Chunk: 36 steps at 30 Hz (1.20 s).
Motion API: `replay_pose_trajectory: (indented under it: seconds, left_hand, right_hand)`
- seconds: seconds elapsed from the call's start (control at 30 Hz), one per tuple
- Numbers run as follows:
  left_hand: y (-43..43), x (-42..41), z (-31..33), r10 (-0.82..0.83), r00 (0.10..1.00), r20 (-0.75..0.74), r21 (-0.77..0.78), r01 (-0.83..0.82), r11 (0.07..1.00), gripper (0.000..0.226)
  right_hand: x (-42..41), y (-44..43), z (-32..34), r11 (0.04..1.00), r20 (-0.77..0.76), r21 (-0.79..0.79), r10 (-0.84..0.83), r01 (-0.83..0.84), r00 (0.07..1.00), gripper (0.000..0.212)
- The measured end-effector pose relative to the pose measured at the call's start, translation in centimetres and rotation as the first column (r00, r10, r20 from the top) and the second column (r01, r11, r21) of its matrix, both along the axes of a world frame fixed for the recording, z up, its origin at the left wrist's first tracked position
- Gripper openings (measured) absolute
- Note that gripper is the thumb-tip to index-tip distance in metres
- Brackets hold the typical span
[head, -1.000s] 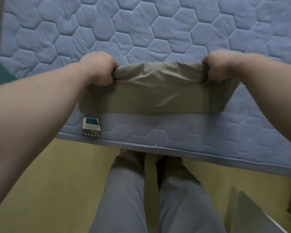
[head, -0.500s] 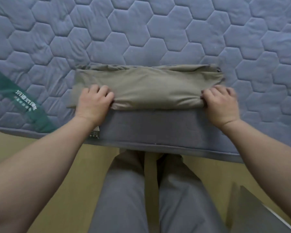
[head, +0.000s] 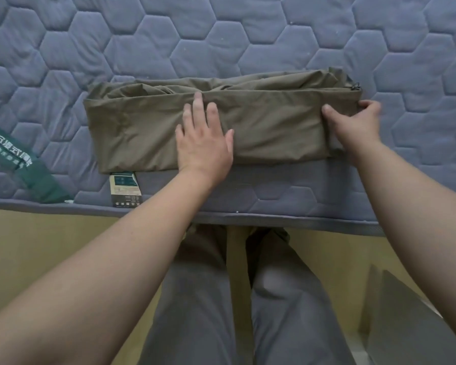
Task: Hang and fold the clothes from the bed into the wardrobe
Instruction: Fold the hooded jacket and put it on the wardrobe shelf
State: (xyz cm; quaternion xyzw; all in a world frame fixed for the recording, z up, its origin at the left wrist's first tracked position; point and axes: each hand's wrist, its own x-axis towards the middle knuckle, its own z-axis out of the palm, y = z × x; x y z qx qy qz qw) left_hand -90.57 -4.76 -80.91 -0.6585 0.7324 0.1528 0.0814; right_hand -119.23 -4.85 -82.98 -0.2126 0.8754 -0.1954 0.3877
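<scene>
Olive garment (head: 261,127): folded into a long band, lying near the mattress (head: 248,35) edge; left hand (head: 203,143) flat, fingers spread, pinning its middle; right hand (head: 353,125) pinching its right end; step: folding; next, probably fold that end leftward.

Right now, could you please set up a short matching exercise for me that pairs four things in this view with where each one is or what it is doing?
Things:
1. left hand
2. right hand
3. olive folded garment
4. white care label

States or places:
A. sewn flat on the blue quilted mattress, just below the garment's left end
B. pinches the garment's right end, thumb on top
C. lies palm down, fingers spread, on the garment's middle
D. lies lengthwise near the mattress's front edge

Pairs: 1-C, 2-B, 3-D, 4-A
</scene>
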Motion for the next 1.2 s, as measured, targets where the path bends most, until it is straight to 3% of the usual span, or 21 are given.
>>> replay_pose_trajectory:
  seconds: [0.03, 0.13, 0.3, 0.4, 0.5, 0.57, 0.67, 0.83, 1.0, 1.1, 1.13, 1.2]
  left_hand:
    - [-0.1, -0.5, -0.5, 0.041, 0.999, 0.006, 0.018, -0.041, 0.999, 0.066]
    - [-0.2, -1.7, -1.4, 0.102, 0.992, 0.07, 0.011, -0.103, 0.995, 0.067]
    - [0.2, -2.9, -1.1, 0.095, 0.992, 0.08, -0.194, -0.078, 0.978, 0.048]
    - [0.6, -4.0, -1.2, 0.218, 0.976, 0.001, -0.077, -0.218, 0.973, 0.045]
    - [0.1, -4.6, -1.2, 0.419, 0.908, -0.027, 0.075, -0.416, 0.906, 0.048]
    - [-0.5, -4.8, -1.1, 0.46, 0.882, -0.098, 0.113, -0.45, 0.886, 0.045]
    - [-1.0, -6.0, -0.7, 0.414, 0.895, -0.168, 0.167, -0.388, 0.906, 0.039]
    - [-1.3, -11.7, 0.2, 0.244, 0.957, -0.158, 0.25, -0.2, 0.947, 0.042]
    - [-3.9, -16.0, -0.7, 0.195, 0.958, -0.211, 0.281, -0.132, 0.951, 0.035]
    - [-4.7, -15.4, -1.9, 0.342, 0.874, -0.346, 0.421, -0.181, 0.889, 0.029]
    - [-4.9, -14.8, -2.0, 0.431, 0.814, -0.39, 0.516, -0.195, 0.834, 0.031]
    - [-5.4, -12.8, -1.9, 0.647, 0.609, -0.458, 0.729, -0.159, 0.666, 0.022]
  right_hand:
    - [-0.5, -0.3, -0.2, 0.995, 0.115, -0.006, -0.095, 0.096, 0.989, 0.09]
    - [-1.0, -0.7, 0.1, 0.988, 0.394, -0.006, -0.141, 0.157, 0.908, 0.052]
    - [-1.1, 0.1, 0.2, 0.989, 0.501, -0.087, -0.062, 0.121, 0.863, 0.022]
    - [-1.1, 0.9, 0.5, 0.977, 0.482, -0.182, -0.009, 0.11, 0.876, 0.009]
    - [-1.0, 1.3, 2.1, 0.953, 0.47, -0.286, 0.052, 0.096, 0.881, 0.008]
    - [-1.1, 1.6, 4.2, 0.937, 0.448, -0.34, 0.087, 0.079, 0.89, 0.008]
    - [-2.1, 3.4, 7.3, 0.92, 0.396, -0.384, 0.092, 0.073, 0.914, 0.008]
    - [-4.6, 7.0, 12.0, 0.921, 0.212, -0.389, 0.072, 0.017, 0.975, 0.007]
    - [-2.4, 6.8, 15.3, 0.921, -0.011, -0.314, 0.241, -0.232, 0.971, 0.005]
    - [-0.2, 5.3, 16.3, 0.917, -0.009, -0.286, 0.286, -0.276, 0.958, 0.022]
    - [0.7, 4.6, 16.6, 0.922, 0.033, -0.296, 0.269, -0.248, 0.962, 0.023]
    - [2.9, 3.2, 17.0, 0.93, 0.195, -0.335, 0.224, -0.15, 0.955, 0.018]
